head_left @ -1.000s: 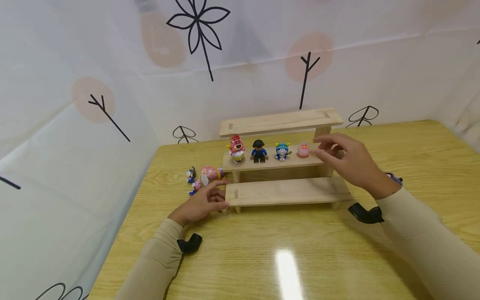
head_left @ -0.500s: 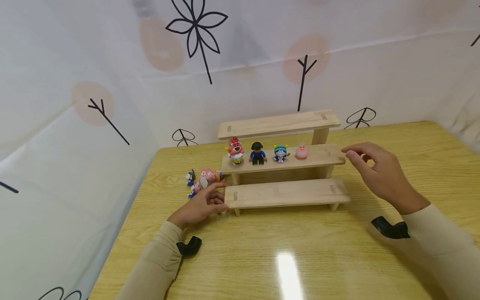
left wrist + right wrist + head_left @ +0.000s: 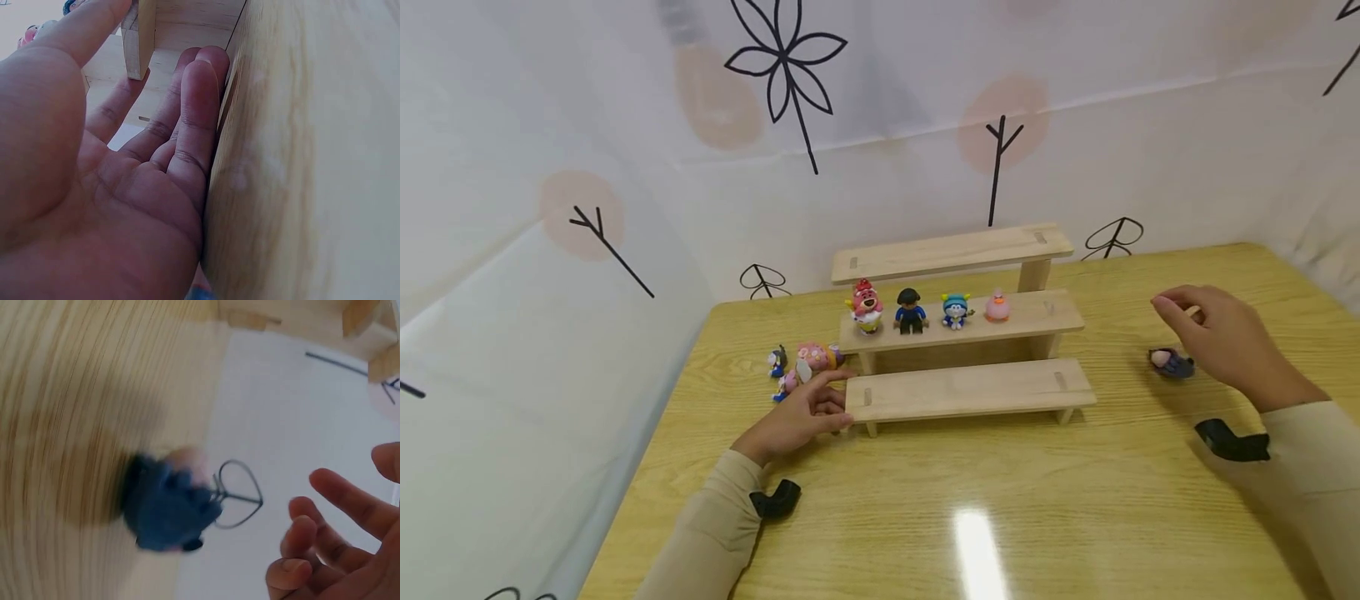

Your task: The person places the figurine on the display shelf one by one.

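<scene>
A three-tier wooden display stand [image 3: 970, 392] stands on the table. My left hand [image 3: 790, 421] grips the left end of its lowest board, thumb at the front corner and index finger at the back; the left wrist view shows the board's end [image 3: 139, 47] between them. On the middle board stand a pink bear figurine [image 3: 867, 307], a doll in blue and black [image 3: 911, 312], a figurine in a teal hat [image 3: 956, 310] and a pink duck [image 3: 997, 307]. My right hand [image 3: 1221, 342], holding nothing, hovers beside a dark blue figurine [image 3: 1171, 363] lying on the table, spiky in the right wrist view.
Left of the stand, just past my left hand, lie a pink figurine [image 3: 820, 356] and a small blue-and-white one [image 3: 777, 361], with another against them. A white patterned cloth [image 3: 910, 183] hangs behind the wooden table [image 3: 880, 517].
My right hand has moved away from the pink duck, rightward across the table to the dark blue figurine. My left hand has stayed at the lowest board's end. The view has shifted slightly.
</scene>
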Motion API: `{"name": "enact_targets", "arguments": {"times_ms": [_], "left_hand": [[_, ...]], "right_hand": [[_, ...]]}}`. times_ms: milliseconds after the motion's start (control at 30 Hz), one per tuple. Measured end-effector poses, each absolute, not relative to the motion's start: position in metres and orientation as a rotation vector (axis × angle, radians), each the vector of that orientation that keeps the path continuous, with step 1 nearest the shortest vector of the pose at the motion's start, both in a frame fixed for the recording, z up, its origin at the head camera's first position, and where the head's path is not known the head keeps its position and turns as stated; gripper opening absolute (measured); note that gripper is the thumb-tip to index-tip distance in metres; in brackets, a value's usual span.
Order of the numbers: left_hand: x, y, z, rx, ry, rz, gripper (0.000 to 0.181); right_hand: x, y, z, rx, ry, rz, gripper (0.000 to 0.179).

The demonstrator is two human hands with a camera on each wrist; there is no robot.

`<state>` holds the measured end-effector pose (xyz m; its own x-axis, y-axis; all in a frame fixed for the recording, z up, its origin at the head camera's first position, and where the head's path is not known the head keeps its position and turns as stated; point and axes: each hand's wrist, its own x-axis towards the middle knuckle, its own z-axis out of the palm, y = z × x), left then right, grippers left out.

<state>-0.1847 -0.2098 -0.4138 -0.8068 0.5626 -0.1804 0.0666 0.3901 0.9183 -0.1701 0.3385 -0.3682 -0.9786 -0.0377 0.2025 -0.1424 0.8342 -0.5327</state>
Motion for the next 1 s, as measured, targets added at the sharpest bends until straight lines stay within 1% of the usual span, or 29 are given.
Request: {"name": "enact_targets", "arguments": {"times_ms": [133, 267, 467, 833, 1000], "left_hand": [[-0.183, -0.211, -0.414, 0.530, 2.186, 1.417, 0.068], [-0.184, -0.211, -0.414, 0.533, 2.183, 1.423, 0.068], [-0.185, -0.211, -0.415, 0.533, 2.181, 1.427, 0.068], [-0.183, -0.210, -0.415, 0.548, 2.182, 1.414, 0.067], [-0.183, -0.210, -0.415, 0.546, 2.178, 1.422, 0.067]], "right_hand": [[-0.176, 0.358, -0.373, 0.137, -2.970, 0.798, 0.052], [-0.177, 0.368, -0.375, 0.195, -3.103, 0.743, 0.049], [-0.177, 0.375, -0.383, 0.279, -3.168, 0.755, 0.047], [-0.176, 0.380, -0.394, 0.265, -3.249, 0.690, 0.056], [-0.174, 0.378, -0.394, 0.312, -3.237, 0.708, 0.053]]}}
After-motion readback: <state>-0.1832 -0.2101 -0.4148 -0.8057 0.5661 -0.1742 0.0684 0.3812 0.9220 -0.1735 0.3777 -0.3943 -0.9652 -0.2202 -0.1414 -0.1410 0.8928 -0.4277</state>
